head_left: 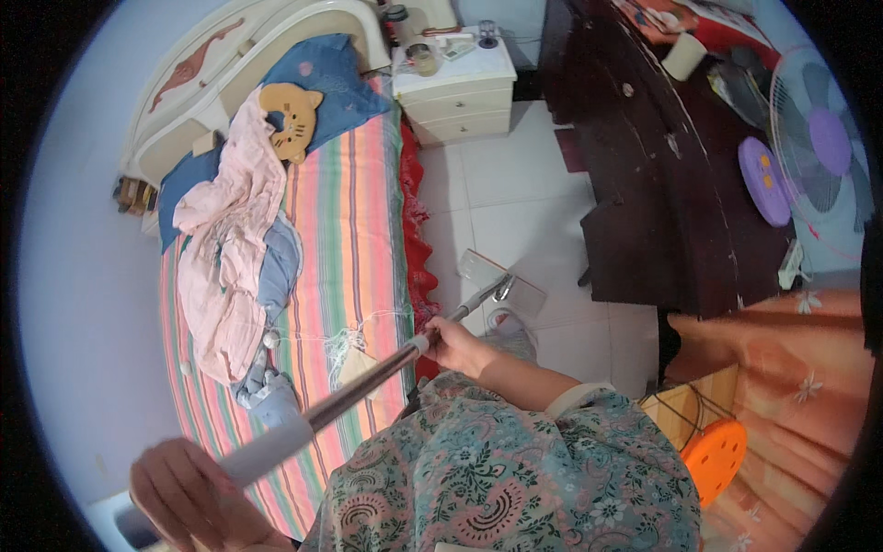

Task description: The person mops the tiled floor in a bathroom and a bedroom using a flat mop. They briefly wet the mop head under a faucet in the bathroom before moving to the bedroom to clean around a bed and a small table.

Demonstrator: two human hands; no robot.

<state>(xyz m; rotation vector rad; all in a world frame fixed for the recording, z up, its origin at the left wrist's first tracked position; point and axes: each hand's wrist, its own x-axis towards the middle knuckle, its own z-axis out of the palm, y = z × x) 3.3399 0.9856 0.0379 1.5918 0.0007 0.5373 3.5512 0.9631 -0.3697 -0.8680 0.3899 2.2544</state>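
Observation:
A flat mop (368, 379) slants across the view, its metal pole running from the lower left down to a pale rectangular head (526, 299) flat on the tiled floor. My left hand (184, 492) is closed around the thick light-grey grip at the pole's upper end. Lower on the pole, my right hand (451, 346) wraps the metal tube near a white collar. Beside the mop head stands my foot in a light slipper (504, 320).
On the left is a bed with a striped sheet (345, 230), a pink blanket (221, 248) and a cat-face cushion (292, 124). A white nightstand (460, 97) stands beyond. A dark wooden desk (662, 184), a purple fan (819, 138) and an orange round-seated stool (716, 460) are at right.

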